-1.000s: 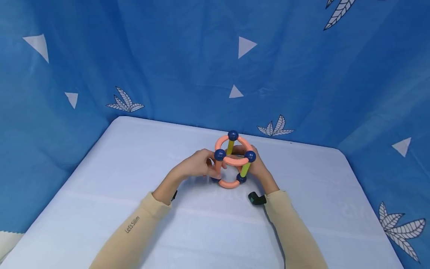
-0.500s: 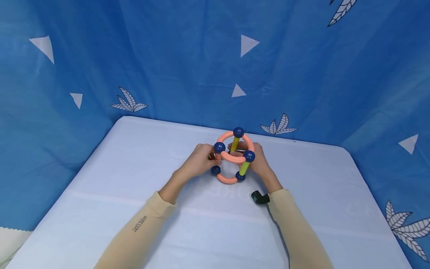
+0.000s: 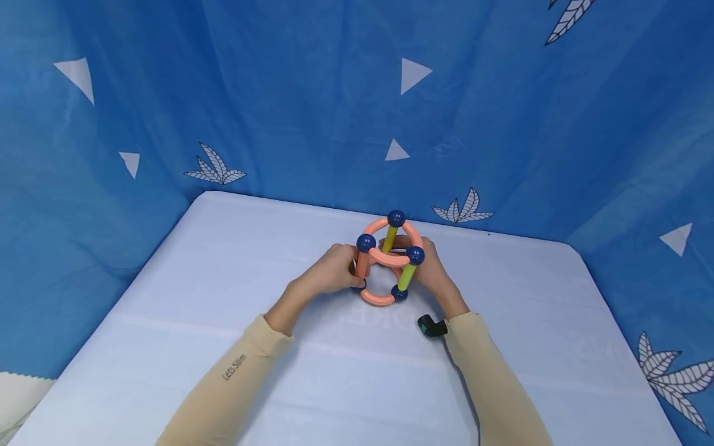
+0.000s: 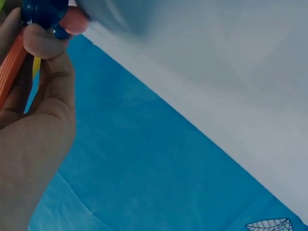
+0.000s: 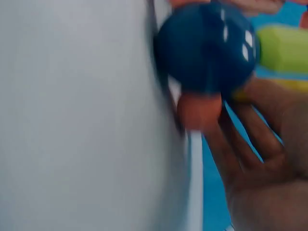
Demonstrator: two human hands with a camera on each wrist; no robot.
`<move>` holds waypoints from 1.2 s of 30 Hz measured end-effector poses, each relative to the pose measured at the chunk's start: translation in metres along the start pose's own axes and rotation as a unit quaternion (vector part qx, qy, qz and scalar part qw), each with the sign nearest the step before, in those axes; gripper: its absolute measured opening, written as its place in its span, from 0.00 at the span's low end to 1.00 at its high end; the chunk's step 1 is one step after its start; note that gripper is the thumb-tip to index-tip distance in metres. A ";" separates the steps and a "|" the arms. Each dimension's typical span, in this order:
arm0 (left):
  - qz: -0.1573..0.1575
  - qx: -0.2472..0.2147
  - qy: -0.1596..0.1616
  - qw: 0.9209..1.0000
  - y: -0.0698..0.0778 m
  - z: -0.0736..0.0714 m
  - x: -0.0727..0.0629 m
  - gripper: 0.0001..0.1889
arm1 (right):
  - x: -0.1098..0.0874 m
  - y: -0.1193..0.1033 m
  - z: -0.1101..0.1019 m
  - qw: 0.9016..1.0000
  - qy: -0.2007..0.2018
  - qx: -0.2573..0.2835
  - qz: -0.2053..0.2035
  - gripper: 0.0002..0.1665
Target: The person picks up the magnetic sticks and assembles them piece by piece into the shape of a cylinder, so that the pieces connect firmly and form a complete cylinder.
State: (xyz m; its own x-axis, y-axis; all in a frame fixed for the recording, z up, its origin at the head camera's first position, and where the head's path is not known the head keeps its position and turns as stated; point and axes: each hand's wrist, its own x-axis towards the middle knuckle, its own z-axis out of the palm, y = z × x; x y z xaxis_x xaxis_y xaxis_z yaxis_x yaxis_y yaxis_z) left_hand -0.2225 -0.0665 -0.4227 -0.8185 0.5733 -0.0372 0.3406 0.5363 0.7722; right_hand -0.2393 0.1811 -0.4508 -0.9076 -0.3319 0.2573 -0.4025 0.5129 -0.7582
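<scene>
A ring-shaped frame of magnetic rods and balls stands on the white table. Its upper ring has curved orange rods (image 3: 389,257) between navy balls (image 3: 414,255). Three upright rods join it to the lower ring: an orange rod (image 3: 361,264) on the left, a yellow rod (image 3: 390,238) at the back and a green rod (image 3: 407,277) on the right. My left hand (image 3: 334,269) pinches the orange upright low down, its thumb against the lower navy ball (image 4: 45,12). Reaching round behind, my right hand (image 3: 435,266) holds the yellow rod's lower part; its fingertips are partly hidden.
The white tabletop (image 3: 357,378) extends around the frame. A blue patterned cloth (image 3: 312,124) hangs along the back and sides. A small dark wrist device (image 3: 431,326) sticks out by the right cuff.
My left thumb has slid down the orange upright and now partly covers the lower left ball. My right hand keeps its hold at the back. The head view has shifted slightly.
</scene>
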 end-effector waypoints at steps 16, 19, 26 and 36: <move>-0.004 0.030 0.076 0.997 -0.010 0.011 0.007 0.09 | -0.056 -0.034 -0.014 0.990 -0.091 -0.062 0.089 0.18; -0.005 0.031 0.086 0.996 -0.010 0.012 0.009 0.09 | -0.058 -0.035 -0.007 0.990 -0.054 -0.083 0.102 0.14; -0.008 0.042 0.113 0.993 -0.007 0.013 0.010 0.09 | -0.056 -0.032 -0.003 0.990 0.010 -0.116 0.085 0.15; -0.017 0.049 0.138 0.989 -0.006 0.011 0.010 0.08 | -0.046 -0.032 0.001 0.988 0.023 -0.125 0.089 0.16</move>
State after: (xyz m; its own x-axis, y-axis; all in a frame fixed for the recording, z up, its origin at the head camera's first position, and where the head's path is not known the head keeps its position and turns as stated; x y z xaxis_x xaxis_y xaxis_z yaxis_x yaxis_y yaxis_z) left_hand -0.2273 -0.0575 -0.4351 -0.9206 0.3702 0.1239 0.3436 0.6178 0.7073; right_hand -0.1846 0.1788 -0.4394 -0.9690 -0.1856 0.1634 -0.2472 0.7411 -0.6242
